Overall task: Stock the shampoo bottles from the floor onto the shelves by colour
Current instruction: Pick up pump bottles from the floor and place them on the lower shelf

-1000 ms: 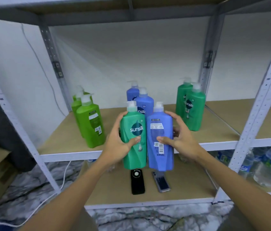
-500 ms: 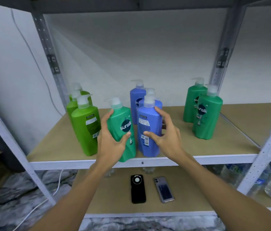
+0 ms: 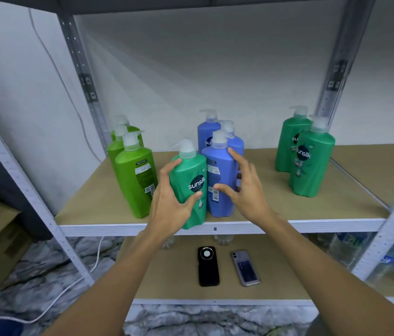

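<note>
A: Head view. Teal bottle (image 3: pixel 189 187) sits in the left hand (image 3: pixel 171 204), fingers (image 3: pixel 170 166) curled round its left flank, thumb across the label. Base at the front lip of the shelf (image 3: pixel 336 214), whether resting or just off the board I cannot tell. Long axis near upright, pump top tipped slightly left.

B: And the blue one?

A: Blue bottle (image 3: pixel 220 180) stands upright on the shelf, touching the teal one on its right side. Right hand (image 3: pixel 247 190) is spread loose beside it, grasping nothing. Fingertips look just at or off the bottle's right flank; contact not clear.

B: So blue is placed.

A: Judged so: it stands directly in front of the two other blue bottles (image 3: pixel 211 132). Teal is the one left to sort.

B: Which way does it go?

A: The teal pair (image 3: pixel 309 161) stands well to the right of the fingers, past the blue group. Lime bottles (image 3: pixel 135 180) sit just left of the fingers. My read: the left hand must carry the bottle rightward across the blue ones, or pass it to the right hand, which is nearer that pair.

B: Below?

A: Two phones (image 3: pixel 208 266) on the lower shelf.
</note>
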